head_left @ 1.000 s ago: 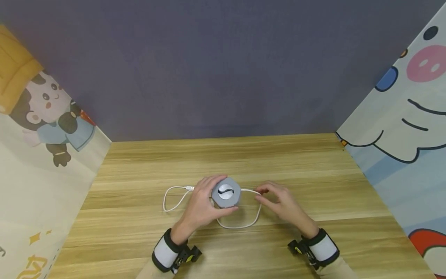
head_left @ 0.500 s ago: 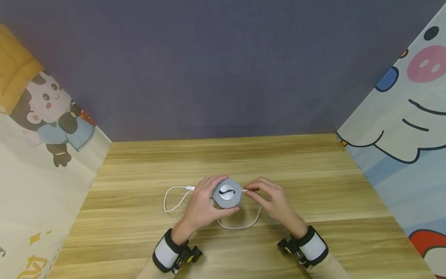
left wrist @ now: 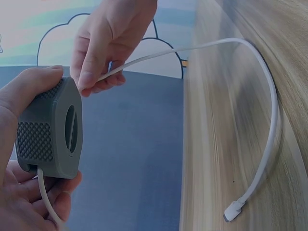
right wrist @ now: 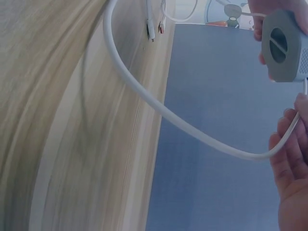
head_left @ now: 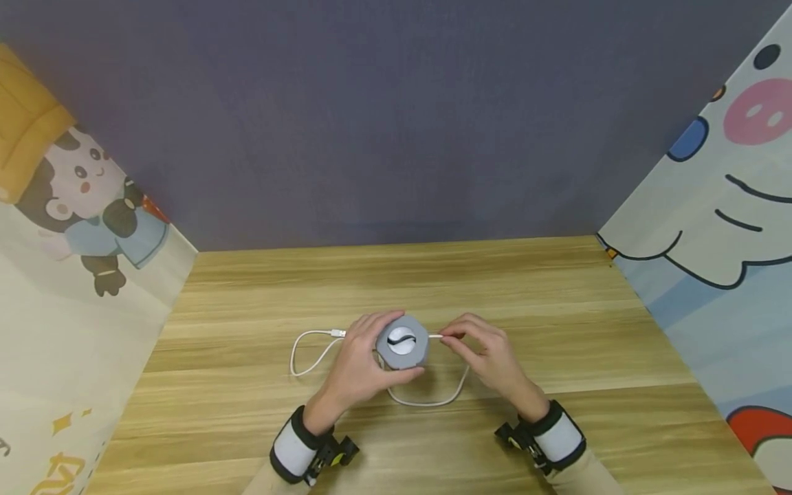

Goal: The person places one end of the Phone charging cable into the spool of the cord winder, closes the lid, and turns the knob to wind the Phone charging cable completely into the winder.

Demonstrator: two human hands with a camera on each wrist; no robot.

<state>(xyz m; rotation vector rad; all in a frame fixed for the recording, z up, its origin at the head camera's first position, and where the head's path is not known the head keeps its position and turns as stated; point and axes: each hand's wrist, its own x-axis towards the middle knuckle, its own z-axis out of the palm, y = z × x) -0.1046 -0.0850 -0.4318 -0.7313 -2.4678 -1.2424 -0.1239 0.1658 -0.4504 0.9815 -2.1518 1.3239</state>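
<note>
My left hand (head_left: 361, 364) grips a grey, faceted cable winder (head_left: 386, 354) by its edges, thumb at the near side and fingers at the far side. A silver disc (head_left: 402, 340) with a dark S-shaped groove sits on its top. From the winder's right side comes a white charging cable (head_left: 436, 336), pinched between the thumb and fingertips of my right hand (head_left: 485, 350) a short way out. In the left wrist view the winder (left wrist: 53, 127) has a textured side, and a second length of cable (left wrist: 44, 197) leaves its lower corner. A white plug (left wrist: 234, 211) lies at the cable's end.
On the wooden table (head_left: 396, 282), the cable's loop (head_left: 292, 357) lies left of my left hand, with a white connector (head_left: 337, 333) beside the knuckles. Behind the table stands a dark grey-blue panel (head_left: 396, 124); cartoon-printed panels (head_left: 699, 289) flank both sides.
My right hand has moved left along the cable toward the winder, then slightly back right, its fingers now pinching the cable close to the winder. My left hand has stayed nearly still on the winder.
</note>
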